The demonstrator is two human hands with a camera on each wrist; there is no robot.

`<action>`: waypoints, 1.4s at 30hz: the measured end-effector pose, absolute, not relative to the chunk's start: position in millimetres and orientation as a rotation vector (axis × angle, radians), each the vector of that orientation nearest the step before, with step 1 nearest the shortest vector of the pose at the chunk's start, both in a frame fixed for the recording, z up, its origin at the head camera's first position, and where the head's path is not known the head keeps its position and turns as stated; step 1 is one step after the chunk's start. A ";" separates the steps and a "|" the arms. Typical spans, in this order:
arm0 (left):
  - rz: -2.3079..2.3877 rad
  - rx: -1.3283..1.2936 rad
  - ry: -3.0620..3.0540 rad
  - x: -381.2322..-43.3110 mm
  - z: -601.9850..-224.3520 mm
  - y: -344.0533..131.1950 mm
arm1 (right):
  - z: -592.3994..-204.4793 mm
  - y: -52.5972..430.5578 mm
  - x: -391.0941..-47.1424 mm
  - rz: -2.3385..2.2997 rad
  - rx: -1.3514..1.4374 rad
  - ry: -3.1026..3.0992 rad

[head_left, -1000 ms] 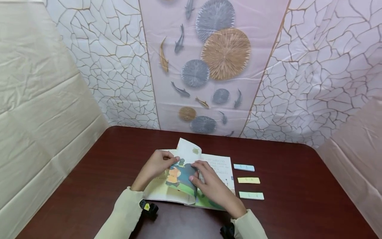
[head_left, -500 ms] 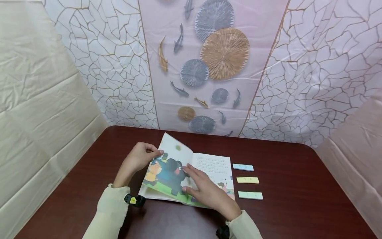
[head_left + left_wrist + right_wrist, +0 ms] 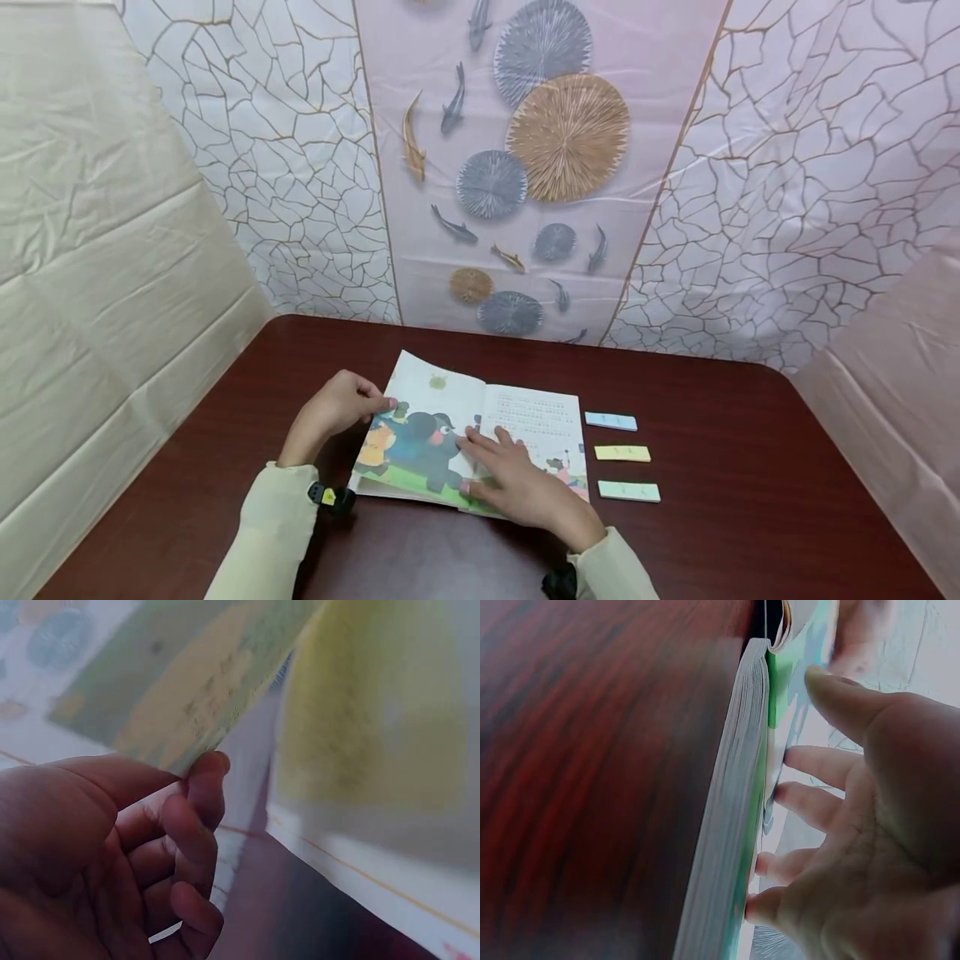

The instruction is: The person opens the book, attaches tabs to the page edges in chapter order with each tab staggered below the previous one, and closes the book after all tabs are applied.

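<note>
An open picture book (image 3: 540, 414) lies on the table. Its left-hand page (image 3: 442, 396) is lifted slightly and shows a big dark-blue animal on green ground. My left hand (image 3: 335, 410) pinches that page's outer edge between thumb and forefinger; the left wrist view shows the page's corner (image 3: 161, 712) in the grip, the other fingers loosely curled. Near the gutter, my right hand (image 3: 519, 482) rests on the book with fingers spread and fairly straight. In the right wrist view its fingertips touch the pages, above the thick page block (image 3: 731, 757).
Right of the book lie three paper strips in a column: blue (image 3: 611, 421), yellow (image 3: 622, 453) and pale green (image 3: 628, 491). The dark red-brown table (image 3: 712, 533) ends at a patterned cloth backdrop (image 3: 465, 250). Pale cloth walls stand at both sides.
My left hand has carried the page leftward and down, from curled up over the middle to nearly flat on the left. My right hand has flattened near the gutter, fingers spreading.
</note>
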State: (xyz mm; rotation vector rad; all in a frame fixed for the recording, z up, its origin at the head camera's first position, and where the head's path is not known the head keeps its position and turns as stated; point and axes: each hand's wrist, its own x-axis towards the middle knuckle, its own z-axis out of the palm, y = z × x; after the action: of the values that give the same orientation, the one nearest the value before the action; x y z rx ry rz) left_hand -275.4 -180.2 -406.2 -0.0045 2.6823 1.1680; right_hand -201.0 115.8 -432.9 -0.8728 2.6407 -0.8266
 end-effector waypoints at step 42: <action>0.482 0.738 2.702 -256.1 -421.2 -104.8 | -433.7 123.4 -203.5 -0.648 -0.889 2.582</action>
State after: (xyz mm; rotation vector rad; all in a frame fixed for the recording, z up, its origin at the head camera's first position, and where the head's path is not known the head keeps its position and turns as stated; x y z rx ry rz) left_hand -256.1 -104.8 -421.2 0.7382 2.7020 0.4820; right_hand -203.5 123.4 -433.7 -0.8893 2.5820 -0.6476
